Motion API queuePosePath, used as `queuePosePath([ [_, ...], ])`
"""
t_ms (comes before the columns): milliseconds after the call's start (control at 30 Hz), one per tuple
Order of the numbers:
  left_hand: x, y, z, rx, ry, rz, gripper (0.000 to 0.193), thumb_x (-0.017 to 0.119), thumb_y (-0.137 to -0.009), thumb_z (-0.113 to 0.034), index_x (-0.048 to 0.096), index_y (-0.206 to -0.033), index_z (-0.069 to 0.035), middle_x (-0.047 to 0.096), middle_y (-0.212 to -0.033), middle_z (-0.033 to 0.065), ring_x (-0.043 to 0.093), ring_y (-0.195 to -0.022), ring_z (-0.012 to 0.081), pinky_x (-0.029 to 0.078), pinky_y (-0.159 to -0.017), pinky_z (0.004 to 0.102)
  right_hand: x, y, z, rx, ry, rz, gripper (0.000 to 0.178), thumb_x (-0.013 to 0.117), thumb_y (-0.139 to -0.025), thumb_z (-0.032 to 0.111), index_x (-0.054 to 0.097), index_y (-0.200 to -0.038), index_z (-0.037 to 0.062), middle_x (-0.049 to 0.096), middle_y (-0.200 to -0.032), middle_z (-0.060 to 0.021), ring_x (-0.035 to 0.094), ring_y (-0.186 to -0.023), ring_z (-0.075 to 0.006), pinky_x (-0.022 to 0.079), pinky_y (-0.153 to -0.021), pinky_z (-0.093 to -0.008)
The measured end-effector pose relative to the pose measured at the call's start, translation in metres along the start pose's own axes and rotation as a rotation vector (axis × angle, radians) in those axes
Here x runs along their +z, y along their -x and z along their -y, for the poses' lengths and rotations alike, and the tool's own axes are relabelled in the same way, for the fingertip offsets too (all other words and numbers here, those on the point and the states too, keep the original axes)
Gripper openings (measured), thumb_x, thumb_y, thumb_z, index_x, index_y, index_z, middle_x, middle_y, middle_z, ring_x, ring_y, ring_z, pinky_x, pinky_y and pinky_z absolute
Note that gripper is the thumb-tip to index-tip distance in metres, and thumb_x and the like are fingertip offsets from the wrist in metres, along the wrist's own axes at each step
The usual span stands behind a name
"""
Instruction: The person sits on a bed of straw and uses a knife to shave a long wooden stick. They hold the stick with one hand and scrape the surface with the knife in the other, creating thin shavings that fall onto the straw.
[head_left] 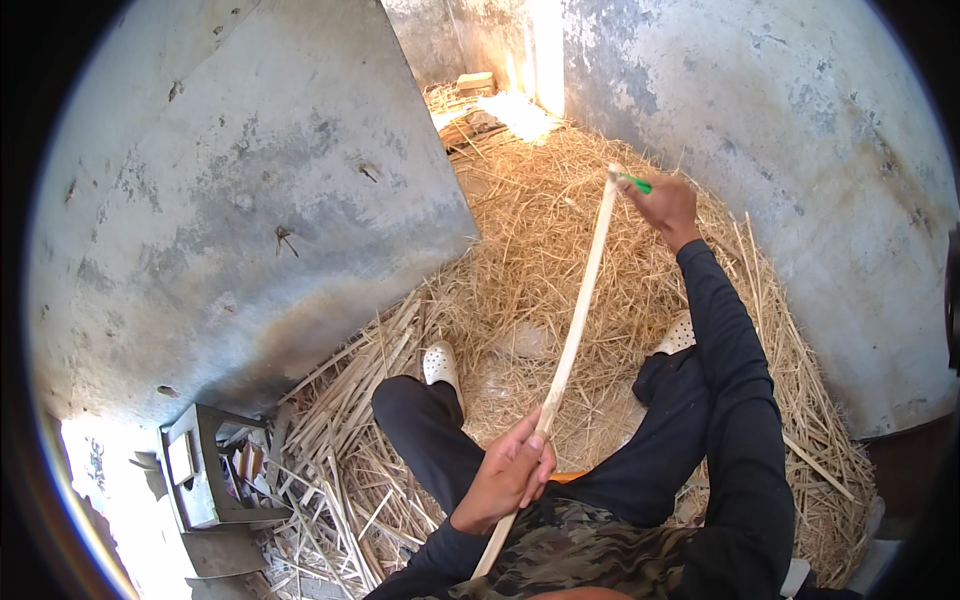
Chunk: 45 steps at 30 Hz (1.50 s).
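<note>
A long, pale strip of wood or bamboo (pixel 577 335) slants from my lap up toward the far right. Near its lower part, my left hand (pixel 508 470) is closed around it, thumb on top. With my arm stretched forward, my right hand (pixel 668 208) grips a small tool with a green handle (pixel 636 184) at the far end of the strip. The tool's working end is too small to make out where it meets the strip tip.
Shavings and straw-like scraps (pixel 540 220) cover the floor ahead. Split strips (pixel 340 480) pile up at the left beside a grey stool (pixel 205 465) lying on its side. Worn grey walls (pixel 270 180) stand left and right. My legs and white clogs (pixel 440 364) flank the strip.
</note>
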<state>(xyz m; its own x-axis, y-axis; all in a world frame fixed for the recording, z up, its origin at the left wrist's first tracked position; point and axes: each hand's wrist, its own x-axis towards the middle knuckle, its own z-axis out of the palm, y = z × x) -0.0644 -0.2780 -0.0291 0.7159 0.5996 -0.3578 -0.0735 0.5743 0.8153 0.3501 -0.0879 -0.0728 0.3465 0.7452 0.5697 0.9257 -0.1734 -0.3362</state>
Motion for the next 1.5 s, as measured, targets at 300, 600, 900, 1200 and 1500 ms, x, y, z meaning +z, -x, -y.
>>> queuePosePath([
  [300, -0.015, -0.01, -0.004, 0.079, 0.069, -0.102, 0.042, 0.039, -0.104, -0.02, 0.036, -0.141, 0.0, 0.047, -0.06, -0.001, 0.038, -0.035, 0.0049, 0.034, -0.036, 0.0184, -0.035, 0.031, 0.019, 0.094, -0.162, 0.166, 0.074, 0.044, -0.083, 0.08, 0.055, -0.049, 0.0147, 0.035, -0.043, 0.0042, 0.028, -0.038, -0.0114, 0.019, -0.039, -0.0286],
  [600, -0.015, -0.038, -0.022, 0.13, 0.326, -0.02, 0.035, 0.037, -0.106, -0.024, 0.04, -0.136, -0.005, 0.037, -0.057, -0.0038, 0.03, -0.033, 0.0051, 0.028, -0.039, 0.02, -0.054, 0.128, 0.137, -0.531, -0.353, 0.263, 0.069, 0.063, -0.067, 0.08, 0.057, -0.049, 0.0129, 0.046, -0.041, -0.0045, 0.052, -0.038, -0.0221, 0.037, -0.038, -0.0354],
  [900, -0.01, -0.048, -0.026, 0.126, 0.332, -0.007, 0.035, 0.035, -0.106, -0.024, 0.038, -0.138, -0.008, 0.033, -0.055, -0.0076, 0.029, -0.035, 0.0021, 0.029, -0.047, 0.0193, -0.042, 0.115, 0.13, -0.59, -0.289, 0.196, 0.07, 0.063, -0.066, 0.08, 0.055, -0.05, 0.0126, 0.049, -0.044, -0.0037, 0.052, -0.039, -0.0217, 0.038, -0.04, -0.0354],
  [1200, -0.022, -0.055, -0.03, 0.144, 0.496, -0.018, 0.035, 0.032, -0.106, -0.02, 0.039, -0.139, -0.01, 0.033, -0.055, -0.0088, 0.03, -0.034, 0.0022, 0.03, -0.048, 0.0203, -0.042, 0.115, 0.143, -0.525, -0.343, 0.237, 0.071, 0.062, -0.068, 0.079, 0.049, -0.049, 0.0121, 0.047, -0.044, -0.0049, 0.051, -0.038, -0.0237, 0.037, -0.04, -0.0362],
  [1500, -0.02, -0.055, -0.034, 0.165, 0.437, -0.006, 0.038, 0.033, -0.106, -0.023, 0.038, -0.139, -0.004, 0.032, -0.055, -0.0066, 0.027, -0.034, 0.0036, 0.032, -0.05, 0.0214, -0.034, 0.113, 0.137, -0.469, -0.335, 0.209, 0.069, 0.061, -0.071, 0.078, 0.055, -0.05, 0.0125, 0.047, -0.043, -0.0047, 0.051, -0.038, -0.0232, 0.037, -0.039, -0.0351],
])
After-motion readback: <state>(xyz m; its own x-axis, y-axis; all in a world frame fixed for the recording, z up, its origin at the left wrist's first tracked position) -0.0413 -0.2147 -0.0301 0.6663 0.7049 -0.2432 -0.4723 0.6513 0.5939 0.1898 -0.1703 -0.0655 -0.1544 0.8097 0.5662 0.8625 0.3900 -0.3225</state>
